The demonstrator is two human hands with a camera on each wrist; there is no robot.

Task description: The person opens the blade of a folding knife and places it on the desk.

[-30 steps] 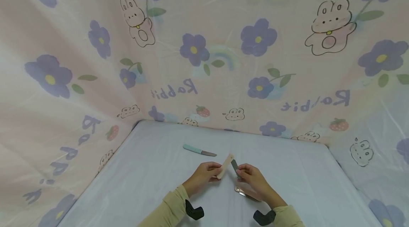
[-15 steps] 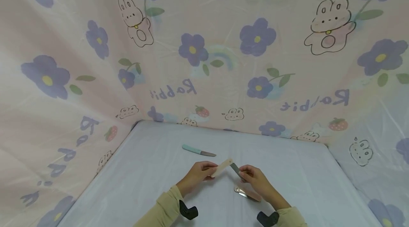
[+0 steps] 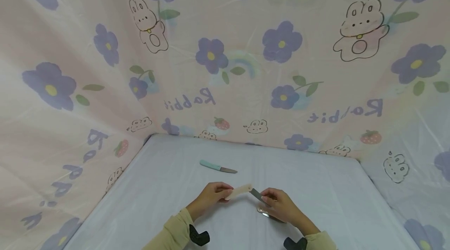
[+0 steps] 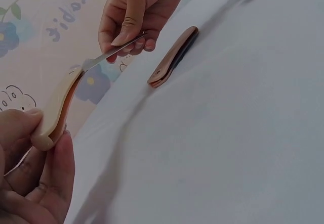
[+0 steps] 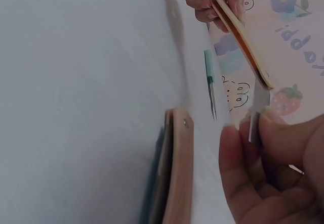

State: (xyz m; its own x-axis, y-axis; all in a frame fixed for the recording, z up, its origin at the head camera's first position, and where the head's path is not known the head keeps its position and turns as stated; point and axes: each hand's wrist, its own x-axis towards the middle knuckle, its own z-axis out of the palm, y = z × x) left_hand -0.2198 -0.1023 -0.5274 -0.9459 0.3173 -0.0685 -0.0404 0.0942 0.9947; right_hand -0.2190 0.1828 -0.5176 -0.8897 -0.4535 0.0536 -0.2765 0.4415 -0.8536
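A folding knife with a cream handle [image 3: 240,191] hangs above the table, its grey blade [image 3: 258,195] swung partly out at the pivot. My left hand [image 3: 211,198] pinches the handle's end between thumb and fingers. The blade is pinched near its tip by my right hand [image 3: 282,206]. In the left wrist view the slot along the cream handle [image 4: 58,107] shows orange-brown inside. Below the right hand lies a second folding knife [image 3: 270,215] with a brown-pink handle, partly covered by that hand in the head view.
A knife with a mint-green handle [image 3: 210,165] lies farther back, blade pointing right. The white-covered table [image 3: 168,156] meets a printed curtain [image 3: 239,78] at the back and sides. Black wrist mounts [image 3: 199,236] sit at both cuffs.
My left hand has moved left and slightly down with the handle. The angle between handle and blade has widened, so the cream knife stands further unfolded. The right hand has shifted slightly down.
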